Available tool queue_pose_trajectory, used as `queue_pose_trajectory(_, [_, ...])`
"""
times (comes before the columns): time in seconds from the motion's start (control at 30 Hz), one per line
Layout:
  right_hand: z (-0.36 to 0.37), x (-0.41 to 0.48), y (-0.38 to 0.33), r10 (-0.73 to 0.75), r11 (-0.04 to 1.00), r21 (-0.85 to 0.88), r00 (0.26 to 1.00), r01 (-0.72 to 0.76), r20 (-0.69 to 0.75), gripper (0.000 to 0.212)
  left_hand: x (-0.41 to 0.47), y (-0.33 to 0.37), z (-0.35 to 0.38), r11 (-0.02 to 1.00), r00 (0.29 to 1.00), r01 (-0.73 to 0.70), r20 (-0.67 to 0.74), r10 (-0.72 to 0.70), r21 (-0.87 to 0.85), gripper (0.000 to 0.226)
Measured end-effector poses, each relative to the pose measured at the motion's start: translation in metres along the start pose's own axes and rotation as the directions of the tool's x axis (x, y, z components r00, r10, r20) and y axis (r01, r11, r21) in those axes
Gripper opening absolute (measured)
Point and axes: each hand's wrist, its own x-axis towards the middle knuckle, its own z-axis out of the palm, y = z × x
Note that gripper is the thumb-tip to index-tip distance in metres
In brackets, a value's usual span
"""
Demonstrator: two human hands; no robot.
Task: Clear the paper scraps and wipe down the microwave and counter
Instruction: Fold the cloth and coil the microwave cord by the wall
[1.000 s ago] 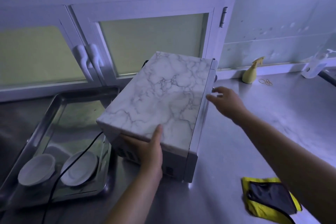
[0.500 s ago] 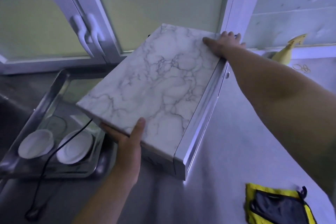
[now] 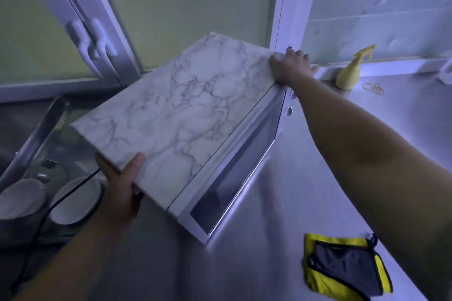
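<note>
The microwave (image 3: 186, 115) has a marble-patterned top and sits at an angle on the steel counter (image 3: 305, 173), its glass door facing right. My left hand (image 3: 122, 186) grips its near left corner, thumb on top and fingers underneath. My right hand (image 3: 291, 68) reaches across and holds the far right corner, fingers curled over the back edge. A yellow and dark grey cloth (image 3: 344, 266) lies on the counter at the lower right. No paper scraps show.
A yellow spray bottle (image 3: 352, 71) stands by the back wall, with rubber bands (image 3: 374, 88) beside it. Left of the microwave a metal tray (image 3: 36, 134) holds two white bowls (image 3: 73, 203), and a black power cord (image 3: 61, 200) trails over them. White cabinet doors (image 3: 171, 7) are behind.
My right hand went from hovering beside the door to gripping the far right corner. The microwave has turned so its door faces more to the right, and the view has moved closer.
</note>
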Motion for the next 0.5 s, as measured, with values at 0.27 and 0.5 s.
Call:
queue_pose_trajectory(0.27, [-0.012, -0.072, 0.036, 0.165, 0.986, 0.012, 0.980, -0.165, -0.110, 0.068, 0.019, 0.019, -0.033, 0.998, 0.997, 0.001, 0.071, -0.006, 0.067, 0.057])
queue_pose_trajectory(0.5, [-0.015, -0.166, 0.067, 0.410, 0.911, 0.058, 0.888, -0.407, -0.210, 0.073, 0.031, 0.039, -0.054, 0.960, 0.997, -0.057, 0.064, 0.041, 0.274, 0.038])
